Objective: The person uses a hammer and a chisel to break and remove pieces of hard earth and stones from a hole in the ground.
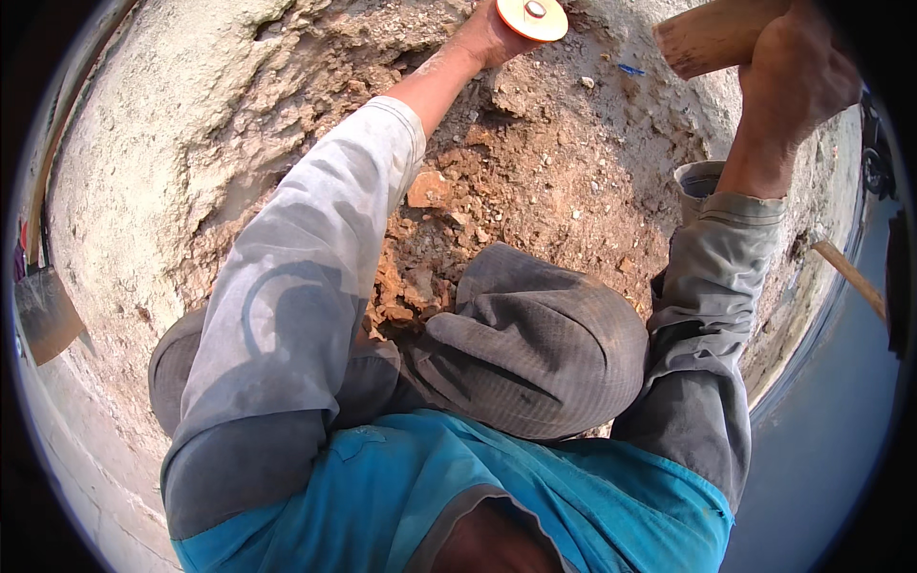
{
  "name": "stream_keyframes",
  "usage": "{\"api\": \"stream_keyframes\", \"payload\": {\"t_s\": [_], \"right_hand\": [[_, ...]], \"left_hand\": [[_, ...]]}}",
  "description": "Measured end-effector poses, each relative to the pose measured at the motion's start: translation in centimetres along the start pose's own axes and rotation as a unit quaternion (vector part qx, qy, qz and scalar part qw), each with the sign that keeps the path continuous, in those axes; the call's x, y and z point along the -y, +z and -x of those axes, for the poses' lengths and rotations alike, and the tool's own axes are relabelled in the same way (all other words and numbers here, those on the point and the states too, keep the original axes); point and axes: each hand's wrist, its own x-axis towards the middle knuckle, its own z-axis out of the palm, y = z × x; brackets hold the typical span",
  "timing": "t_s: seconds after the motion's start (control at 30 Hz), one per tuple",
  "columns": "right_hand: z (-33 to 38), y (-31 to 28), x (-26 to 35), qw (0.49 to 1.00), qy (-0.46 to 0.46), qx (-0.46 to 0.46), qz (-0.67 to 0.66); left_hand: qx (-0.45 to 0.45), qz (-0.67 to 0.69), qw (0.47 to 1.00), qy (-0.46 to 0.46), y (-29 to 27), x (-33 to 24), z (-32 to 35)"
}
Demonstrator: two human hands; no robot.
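Chisel with an orange disc-shaped hand guard [533, 17]: we find it at the top centre of the frame, its guard and metal striking end facing us, its shank and tip hidden beneath the guard and the hand. The left hand [487, 40] is closed around it just under the guard, fingers wrapped tight as far as we can see; the guard sits above the fist, which we judge is there to shield the knuckles from a missed blow.

The right hand [793, 76], in the upper right, is clenched around a wooden handle [712, 36], whose blunt butt end points toward the chisel. The head of this tool lies outside the frame, so we cannot confirm its kind; the raised, cocked grip suggests a striking tool.

Between the arms, at centre frame, lies broken reddish rubble [497, 201], with a pale concrete surface [162, 124] curving round it in the upper left. Both grey sleeves [287, 296] reach out over bent knees in grey trousers [535, 334], a crouch that brings the work close. A second wooden handle [850, 277] lies at the right edge, apart from both hands.
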Motion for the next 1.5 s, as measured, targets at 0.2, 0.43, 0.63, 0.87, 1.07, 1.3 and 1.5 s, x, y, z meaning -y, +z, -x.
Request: {"api": "stream_keyframes", "payload": {"t_s": [0.2, 0.43, 0.63, 0.87, 1.07, 1.3, 1.5], "right_hand": [[10.0, -3.2, -4.5, 0.861, 0.378, 0.323, 0.103], [0.2, -3.1, 3.0, 0.995, 0.042, 0.078, 0.043], [7.8, -0.8, -5.9, 0.94, 0.26, 0.221, -0.01], [8.4, -3.5, -4.4, 0.897, 0.359, 0.253, 0.045], [-1.6, -5.5, -7.4, 0.899, 0.274, 0.024, -0.34], [12.8, -2.7, -6.9, 0.816, 0.436, 0.361, 0.114], [19.2, -6.4, -5.7, 0.815, 0.53, 0.231, 0.036]], "left_hand": [[-0.046, -0.099, 0.993, -0.034, -0.6, 1.5, -0.1], [-0.015, -0.031, 0.999, -0.013, -0.9, 2.5, 0.5], [0.001, 0.041, 0.999, 0.019, -1.7, -0.1, 2.0], [-0.06, -0.154, 0.986, -0.002, -1.5, 4.5, 2.2], [-0.073, -0.212, 0.973, 0.051, 1.6, 6.4, 0.8], [-0.159, -0.154, 0.973, 0.066, 0.6, 2.5, 4.0], [-0.167, -0.079, 0.983, 0.001, 0.6, 0.6, 7.7]]}}
